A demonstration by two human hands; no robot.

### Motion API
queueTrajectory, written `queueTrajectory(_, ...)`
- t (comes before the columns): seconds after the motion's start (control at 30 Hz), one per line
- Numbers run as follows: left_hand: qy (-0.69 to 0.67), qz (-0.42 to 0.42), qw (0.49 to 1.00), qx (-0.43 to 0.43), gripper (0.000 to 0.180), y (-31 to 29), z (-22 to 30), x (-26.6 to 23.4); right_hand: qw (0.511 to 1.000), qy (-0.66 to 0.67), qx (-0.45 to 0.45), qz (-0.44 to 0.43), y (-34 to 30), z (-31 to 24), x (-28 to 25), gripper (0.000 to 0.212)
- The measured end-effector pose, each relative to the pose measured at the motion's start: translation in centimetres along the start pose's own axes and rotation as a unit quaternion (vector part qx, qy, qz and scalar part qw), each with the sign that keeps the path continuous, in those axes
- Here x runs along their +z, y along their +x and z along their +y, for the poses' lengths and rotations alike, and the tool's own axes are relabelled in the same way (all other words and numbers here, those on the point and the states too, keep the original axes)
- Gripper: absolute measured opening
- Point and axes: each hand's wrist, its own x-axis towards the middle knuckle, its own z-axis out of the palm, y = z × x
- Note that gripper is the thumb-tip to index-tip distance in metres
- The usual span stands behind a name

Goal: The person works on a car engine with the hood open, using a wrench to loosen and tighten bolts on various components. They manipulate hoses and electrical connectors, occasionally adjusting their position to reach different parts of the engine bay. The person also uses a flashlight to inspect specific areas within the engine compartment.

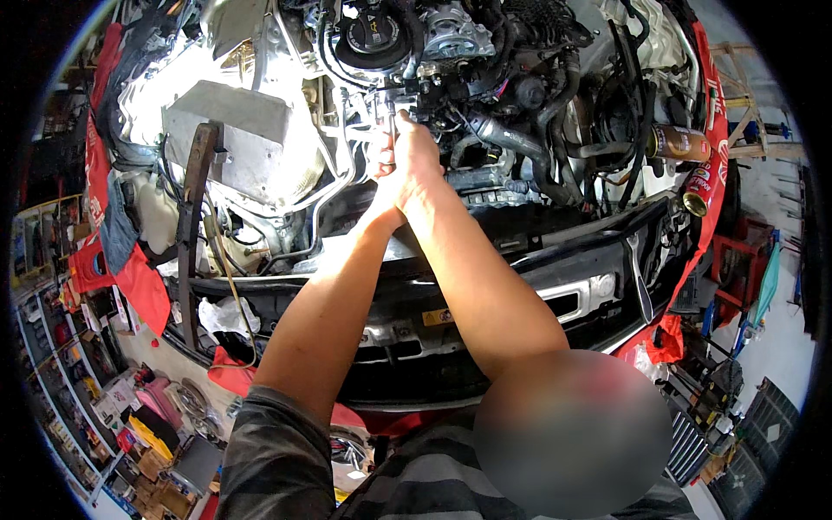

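Observation:
My two hands meet at the front of an opened car engine (pixel 451 87). My right hand (pixel 418 154) is closed, its thumb pointing up along a slim metal tool (pixel 391 120) whose exact kind I cannot make out. Pressed close beside and partly beneath it, my left hand (pixel 389 186) has curled fingers, and the right hand hides much of it. The tool's upper end reaches small metal fittings below a round black cap (pixel 371 35). Black hoses (pixel 511 139) run just right of my hands.
A grey metal box-like cover (pixel 227 121) and an upright dark bar (pixel 195 199) stand left. Spray cans (pixel 679 143) lie at the right fender, on a red cover (pixel 718 130). The black front bumper frame (pixel 520 295) lies below my forearms. Shelves (pixel 65 381) line the lower left.

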Motion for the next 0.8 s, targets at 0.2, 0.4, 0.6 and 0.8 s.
queueTrajectory(0.2,-0.006,-0.002,1.0,-0.009,0.041,-0.1,0.5,-0.1,0.987,-0.123,-0.068,0.075,0.6,0.6,0.4,0.03)
queueTrajectory(0.4,-0.013,-0.001,1.0,-0.015,0.043,0.1,0.8,-0.5,0.998,0.008,0.045,0.047,0.1,-0.3,0.8,0.034)
queueTrajectory(0.6,-0.018,-0.006,1.0,-0.02,0.044,0.2,1.4,-0.2,0.923,-0.308,-0.146,0.176,0.7,0.9,0.2,0.039)
queueTrajectory(0.8,-0.022,-0.009,0.999,-0.026,0.046,0.1,1.9,-0.3,0.983,-0.101,-0.111,0.11,0.9,1.6,-0.2,0.028)
